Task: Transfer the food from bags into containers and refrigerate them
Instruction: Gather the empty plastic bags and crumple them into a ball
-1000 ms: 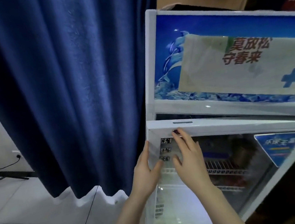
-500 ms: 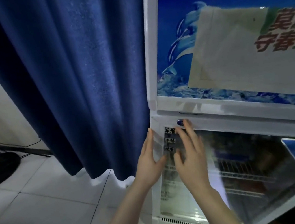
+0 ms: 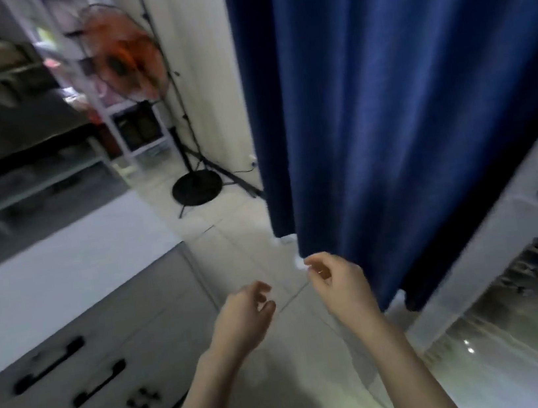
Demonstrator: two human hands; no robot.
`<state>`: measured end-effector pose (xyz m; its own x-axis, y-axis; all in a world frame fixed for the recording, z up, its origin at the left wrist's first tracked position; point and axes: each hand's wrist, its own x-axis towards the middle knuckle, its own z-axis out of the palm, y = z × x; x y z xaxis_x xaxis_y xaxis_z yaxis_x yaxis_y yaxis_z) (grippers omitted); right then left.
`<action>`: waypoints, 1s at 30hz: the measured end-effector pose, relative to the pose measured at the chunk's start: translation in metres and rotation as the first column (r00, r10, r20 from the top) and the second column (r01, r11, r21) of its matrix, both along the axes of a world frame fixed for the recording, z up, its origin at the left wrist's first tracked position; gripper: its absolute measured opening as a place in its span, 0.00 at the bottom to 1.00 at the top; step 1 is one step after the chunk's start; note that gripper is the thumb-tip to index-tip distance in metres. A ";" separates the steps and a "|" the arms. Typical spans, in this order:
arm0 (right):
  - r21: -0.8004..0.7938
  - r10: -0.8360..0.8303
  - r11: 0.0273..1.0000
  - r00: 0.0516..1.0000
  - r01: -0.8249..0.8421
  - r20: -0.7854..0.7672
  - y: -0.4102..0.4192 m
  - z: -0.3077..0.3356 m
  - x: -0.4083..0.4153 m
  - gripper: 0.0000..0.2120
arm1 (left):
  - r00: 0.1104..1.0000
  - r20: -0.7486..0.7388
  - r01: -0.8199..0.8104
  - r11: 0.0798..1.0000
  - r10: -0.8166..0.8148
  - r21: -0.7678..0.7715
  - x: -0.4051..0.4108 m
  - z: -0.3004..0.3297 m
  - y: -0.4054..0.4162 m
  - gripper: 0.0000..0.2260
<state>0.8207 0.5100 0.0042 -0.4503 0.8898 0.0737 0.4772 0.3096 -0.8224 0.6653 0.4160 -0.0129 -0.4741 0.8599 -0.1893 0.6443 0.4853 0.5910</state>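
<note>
Left hand (image 3: 241,315) and right hand (image 3: 339,285) — two, loosely curled, empty — beside one fridge (image 3: 519,275).

A strip of pale tiled floor (image 3: 248,241) runs forward between a grey cabinet on the left and a fridge on the right. The cabinet's worktop (image 3: 62,267) and its black drawer handles (image 3: 50,364) bound the left side. A blue curtain (image 3: 401,98) hangs to the floor ahead on the right, just beside the fridge's glass door (image 3: 519,324). Farther along, a standing fan (image 3: 126,61) with a round black base (image 3: 197,189) and thin tripod legs (image 3: 233,177) narrow the passage. Both hands, left (image 3: 242,318) and right (image 3: 337,284), hang in open air above the floor, touching nothing.
</note>
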 end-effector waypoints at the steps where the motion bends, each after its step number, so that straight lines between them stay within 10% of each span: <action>1: -0.037 0.101 0.994 0.992 -0.098 0.079 -0.006 -0.003 -0.022 0.09 | 0.999 -0.032 -0.039 0.996 0.037 -0.075 -0.017 -0.001 -0.018 0.14; 8: -0.196 0.675 0.733 0.660 -0.652 0.330 -0.087 -0.004 -0.166 0.13 | 0.917 -0.054 -0.395 0.877 0.396 -0.274 -0.105 -0.002 -0.150 0.18; 30: -0.244 0.868 0.397 0.275 -0.885 0.415 -0.307 0.018 -0.510 0.16 | 0.560 0.077 -0.798 0.562 0.825 -0.220 -0.364 -0.002 -0.424 0.19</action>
